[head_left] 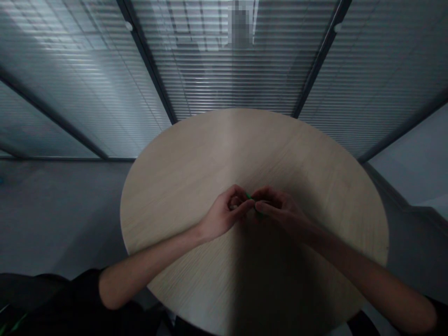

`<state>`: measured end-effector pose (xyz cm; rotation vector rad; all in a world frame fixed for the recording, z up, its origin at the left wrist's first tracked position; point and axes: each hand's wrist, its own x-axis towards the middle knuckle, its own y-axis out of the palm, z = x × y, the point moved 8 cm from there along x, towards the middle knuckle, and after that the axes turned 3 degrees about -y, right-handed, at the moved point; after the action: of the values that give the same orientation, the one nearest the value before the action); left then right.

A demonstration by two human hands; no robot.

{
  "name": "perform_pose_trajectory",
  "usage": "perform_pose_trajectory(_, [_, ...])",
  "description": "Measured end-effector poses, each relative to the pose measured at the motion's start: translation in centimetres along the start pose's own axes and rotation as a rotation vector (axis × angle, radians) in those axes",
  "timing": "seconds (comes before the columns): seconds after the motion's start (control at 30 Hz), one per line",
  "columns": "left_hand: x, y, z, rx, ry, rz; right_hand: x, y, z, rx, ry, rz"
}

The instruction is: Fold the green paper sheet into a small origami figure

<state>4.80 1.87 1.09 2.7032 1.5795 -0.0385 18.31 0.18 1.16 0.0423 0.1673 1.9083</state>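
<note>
My left hand (pixel 226 210) and my right hand (pixel 276 205) meet over the middle of a round wooden table (pixel 210 154). Their thumbs and fingertips are pinched close together around a small green thing (pixel 248 195). Only slivers of it show between the fingers, so its kind and full shape are hidden. Both hands appear to grip it, one from each side. Shadow from my right arm darkens the tabletop below the hands.
Glass partitions with horizontal blinds (pixel 238 79) stand behind the table, divided by dark frames (pixel 150 65). Grey floor (pixel 70 210) shows to the left. A pale wall panel (pixel 413 158) is at the right.
</note>
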Motion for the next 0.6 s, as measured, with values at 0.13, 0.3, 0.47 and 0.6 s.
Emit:
perform_pose_trajectory(0.13, [0.1,-0.2,0.3,-0.032,-0.029,-0.023,-0.3,0.6,0.3,0.04,-0.019,0.065])
perform_pose_trajectory(0.3, [0.1,-0.1,0.2,-0.06,-0.013,-0.009,-0.2,0.4,0.0,0.097,0.016,0.068])
perform_pose_trajectory(0.47, [0.0,-0.6,0.0,0.032,0.019,-0.037,0.0,-0.1,0.0,0.033,-0.036,-0.009])
perform_pose_trajectory(0.6, [-0.1,-1.1,-0.5,0.119,0.071,-0.072,-0.2,-0.5,0.4,-0.195,-0.15,-0.097])
